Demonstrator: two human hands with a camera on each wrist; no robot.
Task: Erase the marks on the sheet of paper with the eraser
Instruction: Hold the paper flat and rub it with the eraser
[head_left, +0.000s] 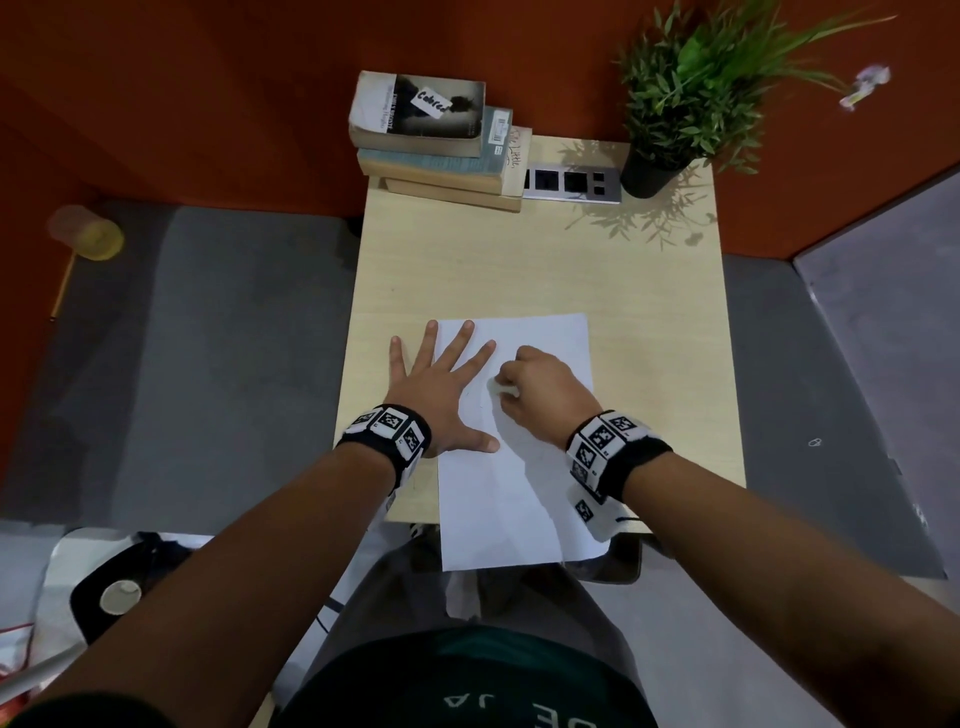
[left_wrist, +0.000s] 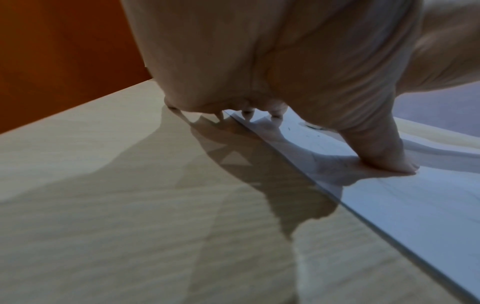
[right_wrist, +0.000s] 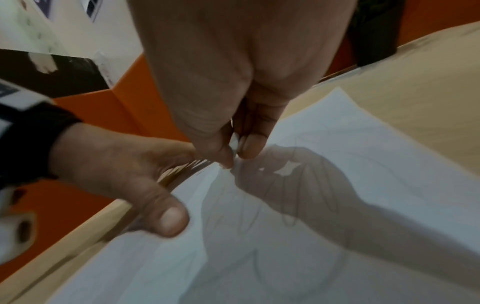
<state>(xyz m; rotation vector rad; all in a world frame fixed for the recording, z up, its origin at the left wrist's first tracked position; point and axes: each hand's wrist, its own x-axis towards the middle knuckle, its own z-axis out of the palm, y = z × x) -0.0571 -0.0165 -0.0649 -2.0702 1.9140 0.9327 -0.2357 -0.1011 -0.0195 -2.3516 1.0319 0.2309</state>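
At far left of the head view I see a yellowish cup (head_left: 87, 232) on the floor, well away from the table (head_left: 524, 265). Moving right, a stack of books (head_left: 436, 140) sits at the table's far edge, a silver socket panel (head_left: 571, 183) just beside it, then a potted plant (head_left: 675, 98) in the upper right.

In mid-frame my left hand (head_left: 441, 387) lies flat with fingers spread wide, little and ring fingers on bare wood, the others and the thumb pressing the sheet of paper (head_left: 519, 499). The sheet's near end overhangs the table edge.

Just right of it, my right hand (head_left: 535, 387) is curled, pinching the white eraser (head_left: 505, 391) against the paper; the knuckles hide most of it. From the right wrist view, faint pencil marks (right_wrist: 293, 209) run under the hand's shadow.
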